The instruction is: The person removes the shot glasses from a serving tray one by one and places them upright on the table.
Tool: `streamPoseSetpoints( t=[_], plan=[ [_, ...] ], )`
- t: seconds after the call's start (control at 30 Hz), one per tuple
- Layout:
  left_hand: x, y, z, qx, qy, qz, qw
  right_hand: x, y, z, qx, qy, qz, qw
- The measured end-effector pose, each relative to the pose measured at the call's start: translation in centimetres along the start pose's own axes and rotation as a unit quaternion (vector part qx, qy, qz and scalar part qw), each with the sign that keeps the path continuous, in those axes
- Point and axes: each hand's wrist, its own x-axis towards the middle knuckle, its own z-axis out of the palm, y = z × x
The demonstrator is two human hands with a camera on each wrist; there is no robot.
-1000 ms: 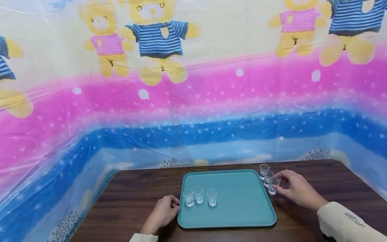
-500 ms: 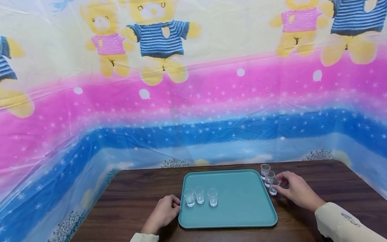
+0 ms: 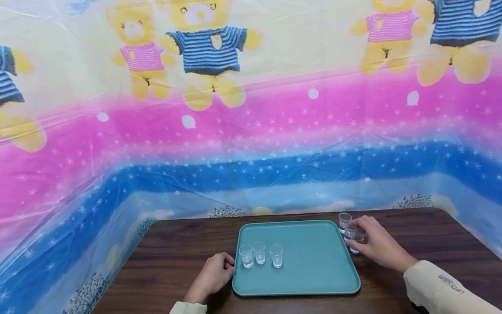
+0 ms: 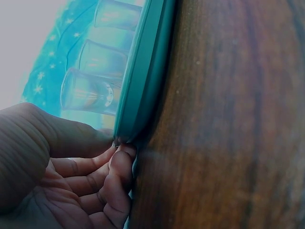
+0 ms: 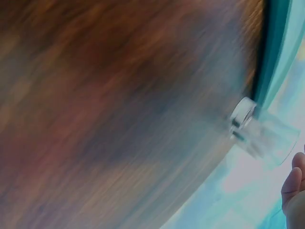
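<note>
A teal tray [image 3: 306, 274] lies on the table. My left hand [image 3: 211, 274] pinches its left rim between thumb and fingers; the left wrist view shows this tray edge [image 4: 145, 71] close up. Three small clear shot glasses stand upright on the tray's left half: one left [image 3: 246, 258], one middle [image 3: 259, 254], one right [image 3: 276, 257]. Beyond the tray's right edge, three more form a slanting row: back [image 3: 344, 221], middle [image 3: 348, 234], front [image 3: 358, 237]. My right hand [image 3: 384, 248] spreads thumb and fingers beside the front and middle ones; contact is unclear.
The dark wood table [image 3: 164, 244] extends on both sides of the tray. Behind it hangs a patterned sheet [image 3: 274, 165] with bears and snowflakes. The right-hand glasses stand close together, near the tray's rim.
My right hand has come off the front glass at the right, and its fingers have shifted left and back toward the middle one. The left hand stays at the tray's rim.
</note>
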Motion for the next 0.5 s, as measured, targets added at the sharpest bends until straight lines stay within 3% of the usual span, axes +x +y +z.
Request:
streamPoseSetpoints(
  t=[0.23,0.5],
  plan=[
    [-0.1,0.2,-0.1,0.002,0.001,-0.005,1.0000,1.0,-1.9,1.3,0.033,-0.010,-0.036,0.999],
    [-0.2,0.3,-0.1,0.005,0.002,-0.001,1.0000,2.3,-5.7,3.8,0.067,-0.052,-0.052,0.995]
  ],
)
